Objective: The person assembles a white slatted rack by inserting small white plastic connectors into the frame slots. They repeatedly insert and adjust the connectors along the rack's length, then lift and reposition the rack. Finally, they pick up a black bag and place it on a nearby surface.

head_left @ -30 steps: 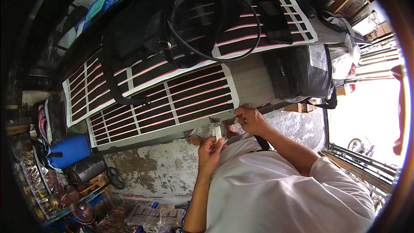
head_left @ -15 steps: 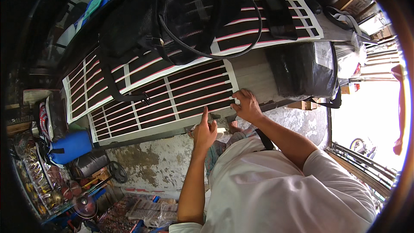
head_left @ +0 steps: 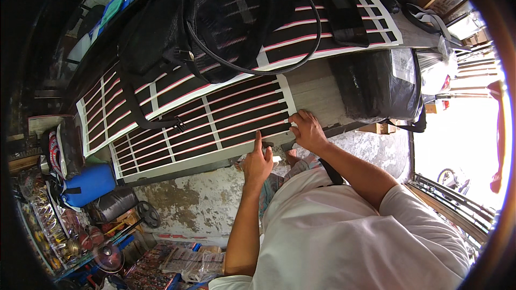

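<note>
A long sheet of black strips divided by white and red lines (head_left: 199, 133) lies along the near side of the table. At its right end, my right hand (head_left: 308, 131) has its fingers bent and pinched on the white edge of the sheet. Just left of it, my left hand (head_left: 258, 165) is at the sheet's near edge, with the index finger stretched out onto the strips and the thumb raised. Farther back, a second striped sheet (head_left: 287, 55) overlaps the first. A black mesh bag with looped handles (head_left: 228, 27) sits on it.
A flat black object (head_left: 344, 19) rests on the back sheet. To the right stands a plastic-wrapped black package (head_left: 371, 88). A blue rolled bundle (head_left: 88, 182) is by the table's left end, above shelves with bagged goods (head_left: 54, 225). A bright doorway opens at right.
My right hand's fingers have closed in a little at the sheet's edge, and the white bit between them shows less. My left hand has barely shifted. The view has tilted slightly.
</note>
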`<move>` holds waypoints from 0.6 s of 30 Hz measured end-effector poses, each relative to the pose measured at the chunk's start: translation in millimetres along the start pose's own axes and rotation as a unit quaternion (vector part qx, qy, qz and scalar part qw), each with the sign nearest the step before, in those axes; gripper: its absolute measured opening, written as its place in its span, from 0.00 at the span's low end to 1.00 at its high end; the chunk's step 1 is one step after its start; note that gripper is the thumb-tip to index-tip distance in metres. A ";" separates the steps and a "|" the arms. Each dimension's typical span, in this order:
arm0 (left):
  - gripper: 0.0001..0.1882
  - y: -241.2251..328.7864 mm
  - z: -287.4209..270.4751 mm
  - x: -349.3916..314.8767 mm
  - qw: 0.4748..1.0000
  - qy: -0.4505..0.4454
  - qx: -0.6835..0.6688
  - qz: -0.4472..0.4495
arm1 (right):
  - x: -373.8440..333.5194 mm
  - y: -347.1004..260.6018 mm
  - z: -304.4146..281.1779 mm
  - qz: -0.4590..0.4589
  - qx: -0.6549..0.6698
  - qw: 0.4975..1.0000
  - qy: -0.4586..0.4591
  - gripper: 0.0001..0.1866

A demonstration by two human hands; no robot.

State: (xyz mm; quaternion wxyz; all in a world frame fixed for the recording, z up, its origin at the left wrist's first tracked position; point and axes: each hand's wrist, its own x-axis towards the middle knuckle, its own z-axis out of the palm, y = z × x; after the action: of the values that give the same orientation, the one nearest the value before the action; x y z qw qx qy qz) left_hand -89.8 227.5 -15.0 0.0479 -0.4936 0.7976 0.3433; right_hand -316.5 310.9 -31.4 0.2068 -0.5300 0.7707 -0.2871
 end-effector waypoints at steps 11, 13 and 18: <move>0.41 11.6 -2.3 6.3 0.999 -0.026 0.025 -0.027 | -1.2 -2.1 -3.6 -0.013 -0.001 1.000 0.002 0.16; 0.42 9.7 -1.7 5.5 0.999 -0.030 0.030 -0.025 | -1.2 -2.8 -4.0 -0.018 -0.008 1.000 0.003 0.16; 0.43 8.3 -0.3 2.6 1.000 -0.020 0.012 -0.011 | -0.9 -3.0 -3.9 -0.018 -0.016 1.000 -0.002 0.15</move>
State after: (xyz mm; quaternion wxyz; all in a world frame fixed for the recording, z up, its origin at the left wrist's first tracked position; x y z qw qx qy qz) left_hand -97.9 227.6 -11.7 0.0736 -0.4949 0.7950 0.3431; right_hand -316.6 311.9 -26.5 0.1947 -0.5473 0.7653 -0.2773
